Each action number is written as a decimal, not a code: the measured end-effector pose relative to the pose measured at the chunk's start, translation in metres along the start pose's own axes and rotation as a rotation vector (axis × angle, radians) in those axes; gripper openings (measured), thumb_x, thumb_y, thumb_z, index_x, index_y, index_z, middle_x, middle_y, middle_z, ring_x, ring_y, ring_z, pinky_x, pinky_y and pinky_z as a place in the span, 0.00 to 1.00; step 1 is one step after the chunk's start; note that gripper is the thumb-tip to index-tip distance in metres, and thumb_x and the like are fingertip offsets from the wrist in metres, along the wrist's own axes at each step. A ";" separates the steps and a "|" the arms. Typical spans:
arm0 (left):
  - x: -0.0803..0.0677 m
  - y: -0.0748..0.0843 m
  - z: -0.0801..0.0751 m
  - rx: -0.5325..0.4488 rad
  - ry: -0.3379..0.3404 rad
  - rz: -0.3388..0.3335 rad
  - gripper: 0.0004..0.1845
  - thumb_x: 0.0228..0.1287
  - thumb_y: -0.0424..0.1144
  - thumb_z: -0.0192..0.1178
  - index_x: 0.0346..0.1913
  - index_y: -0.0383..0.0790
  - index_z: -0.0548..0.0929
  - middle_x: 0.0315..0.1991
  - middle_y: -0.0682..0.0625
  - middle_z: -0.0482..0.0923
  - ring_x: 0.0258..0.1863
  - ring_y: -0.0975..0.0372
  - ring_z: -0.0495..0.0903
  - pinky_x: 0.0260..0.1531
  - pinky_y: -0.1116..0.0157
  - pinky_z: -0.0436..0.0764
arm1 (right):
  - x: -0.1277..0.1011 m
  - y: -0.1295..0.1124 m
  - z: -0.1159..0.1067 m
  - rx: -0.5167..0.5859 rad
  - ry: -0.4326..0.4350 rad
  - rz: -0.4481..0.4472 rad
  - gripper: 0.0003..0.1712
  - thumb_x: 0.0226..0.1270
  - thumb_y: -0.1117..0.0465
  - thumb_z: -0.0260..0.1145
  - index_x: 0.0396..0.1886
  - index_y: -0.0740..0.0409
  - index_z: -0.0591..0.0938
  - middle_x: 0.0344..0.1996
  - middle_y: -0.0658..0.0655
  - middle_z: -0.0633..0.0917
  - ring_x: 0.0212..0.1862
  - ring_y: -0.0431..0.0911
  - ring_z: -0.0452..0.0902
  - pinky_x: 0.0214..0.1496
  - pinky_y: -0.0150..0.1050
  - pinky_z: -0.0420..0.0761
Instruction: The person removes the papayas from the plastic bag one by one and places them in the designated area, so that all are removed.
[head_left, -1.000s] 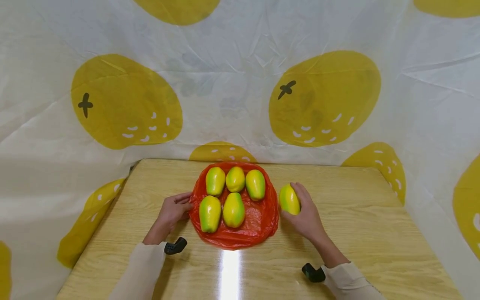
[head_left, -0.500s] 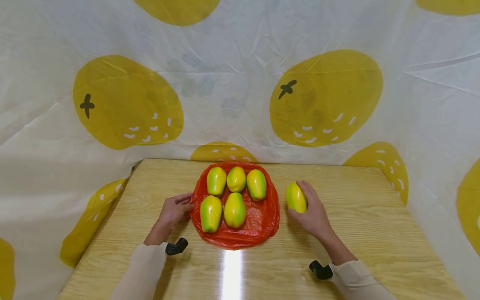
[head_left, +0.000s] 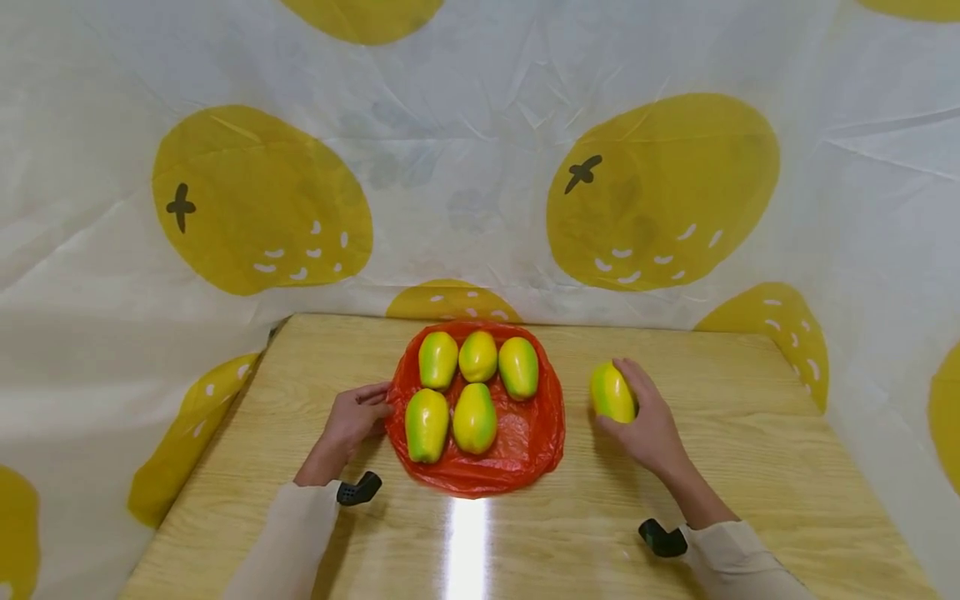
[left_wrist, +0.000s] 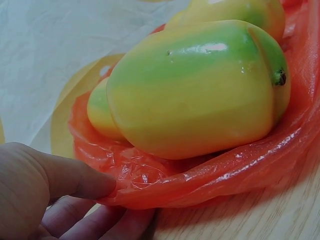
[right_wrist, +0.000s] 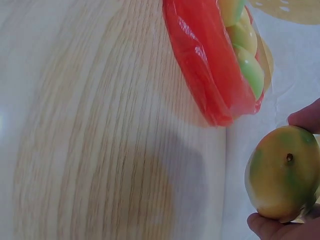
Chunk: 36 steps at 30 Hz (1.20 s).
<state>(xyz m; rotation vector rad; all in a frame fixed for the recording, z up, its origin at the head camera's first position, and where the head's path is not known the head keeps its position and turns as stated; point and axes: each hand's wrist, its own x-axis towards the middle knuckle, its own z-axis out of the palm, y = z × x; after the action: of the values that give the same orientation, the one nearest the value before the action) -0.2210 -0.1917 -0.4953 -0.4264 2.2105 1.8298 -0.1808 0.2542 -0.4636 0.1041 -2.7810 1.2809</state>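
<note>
A wooden table [head_left: 750, 450] stands against a white cloth backdrop [head_left: 465, 167] printed with yellow fruit.

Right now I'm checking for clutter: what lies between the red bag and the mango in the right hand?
Nothing: only bare wooden table lies between the red bag and the mango held in the right hand. The head view shows it.

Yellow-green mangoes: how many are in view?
6. Five yellow-green mangoes lie on the red plastic bag: three behind, two in front. The right hand holds the sixth.
</note>
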 end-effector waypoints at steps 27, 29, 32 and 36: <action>0.003 -0.002 0.004 0.005 0.008 0.002 0.27 0.72 0.28 0.61 0.73 0.39 0.76 0.69 0.36 0.78 0.57 0.55 0.86 0.50 0.62 0.90 | -0.001 0.021 -0.022 0.036 0.070 -0.014 0.53 0.59 0.65 0.77 0.82 0.58 0.61 0.81 0.71 0.59 0.77 0.71 0.58 0.70 0.73 0.69; 0.003 -0.001 0.004 0.006 0.007 0.001 0.27 0.72 0.28 0.61 0.73 0.39 0.76 0.69 0.36 0.78 0.57 0.54 0.86 0.50 0.61 0.90 | -0.001 0.023 -0.023 0.036 0.065 -0.011 0.53 0.59 0.64 0.77 0.82 0.58 0.60 0.81 0.70 0.58 0.77 0.70 0.58 0.70 0.73 0.69; 0.001 -0.001 0.004 0.006 0.006 0.000 0.27 0.72 0.28 0.61 0.73 0.39 0.76 0.69 0.35 0.78 0.58 0.53 0.86 0.51 0.60 0.90 | -0.001 0.025 -0.024 0.037 0.065 -0.010 0.54 0.60 0.64 0.77 0.82 0.58 0.60 0.81 0.70 0.59 0.76 0.70 0.59 0.69 0.73 0.69; 0.001 -0.002 0.003 0.007 -0.001 0.008 0.27 0.72 0.28 0.61 0.73 0.39 0.76 0.69 0.35 0.78 0.58 0.53 0.86 0.51 0.60 0.90 | 0.000 0.027 -0.027 0.029 0.068 -0.012 0.53 0.60 0.65 0.77 0.82 0.58 0.60 0.81 0.70 0.59 0.75 0.69 0.60 0.68 0.74 0.70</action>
<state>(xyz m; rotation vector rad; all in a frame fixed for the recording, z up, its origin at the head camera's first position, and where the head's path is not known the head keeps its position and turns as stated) -0.2217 -0.1887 -0.4980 -0.4165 2.2209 1.8247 -0.1824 0.2923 -0.4668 0.0783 -2.7017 1.2974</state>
